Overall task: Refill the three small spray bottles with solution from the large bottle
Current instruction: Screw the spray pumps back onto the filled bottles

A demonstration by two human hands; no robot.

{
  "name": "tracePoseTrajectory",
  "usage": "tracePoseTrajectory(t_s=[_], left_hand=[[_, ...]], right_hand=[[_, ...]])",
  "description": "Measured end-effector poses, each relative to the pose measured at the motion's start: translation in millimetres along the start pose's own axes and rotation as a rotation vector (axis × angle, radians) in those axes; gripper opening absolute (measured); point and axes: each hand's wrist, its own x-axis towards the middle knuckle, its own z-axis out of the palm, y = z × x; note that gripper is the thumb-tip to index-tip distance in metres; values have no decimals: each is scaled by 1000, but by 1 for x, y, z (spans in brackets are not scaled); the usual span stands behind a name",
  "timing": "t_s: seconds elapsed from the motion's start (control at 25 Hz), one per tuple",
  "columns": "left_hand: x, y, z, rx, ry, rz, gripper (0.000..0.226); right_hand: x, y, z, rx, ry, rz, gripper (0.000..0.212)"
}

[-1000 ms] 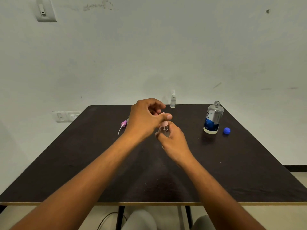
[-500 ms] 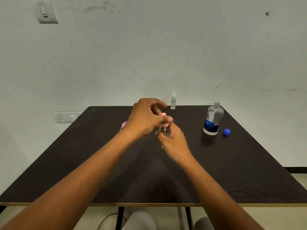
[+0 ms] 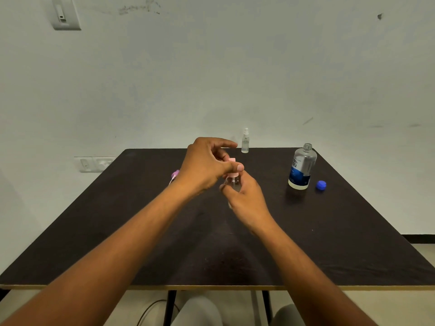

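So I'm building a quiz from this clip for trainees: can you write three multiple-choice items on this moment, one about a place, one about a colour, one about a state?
1. Where does the loose blue cap lie?
A. On the table, right of the large bottle
B. On the large bottle's neck
C. In the left hand

2. What colour is the spray top that the left hand pinches?
A. Blue
B. Pink
C. Black

3. In what state is the large bottle?
A. Capped, lying on its side
B. Held tilted in the right hand
C. Upright and uncapped

Answers:
1 A: the cap rests on the table just right of the bottle's base.
2 B: the pink spray top shows between thumb and fingers, above the small bottle that the right hand holds.
3 C: it stands on its base and its bare threaded neck shows.
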Motion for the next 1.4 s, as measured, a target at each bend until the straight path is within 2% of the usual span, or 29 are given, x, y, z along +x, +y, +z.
tracePoseTrajectory(t_s=[0.16, 0.36, 0.64, 0.84, 1.04, 1.2, 1.4], left_hand=[[1, 2, -4, -13, -84, 2, 50], [-3, 1, 1, 68, -15, 17, 58], [-5, 3, -1, 129, -59, 80, 56], [-5, -2, 2, 138, 3, 81, 57], [9, -23, -6, 162, 16, 130, 53], [30, -60, -21, 382, 50, 126, 55], [71, -107, -32, 569, -59, 81, 66]], right_hand=[[-1, 3, -1, -24, 10, 14, 19], [0, 2, -3, 35, -6, 8, 29], [-1, 3, -9, 60, -75, 14, 20], [0, 2, -13, 133, -136, 44, 25], [11, 11, -21, 44, -72, 30, 30], [35, 19, -24, -6, 22, 31, 45], [85, 35, -16, -39, 102, 45, 51]])
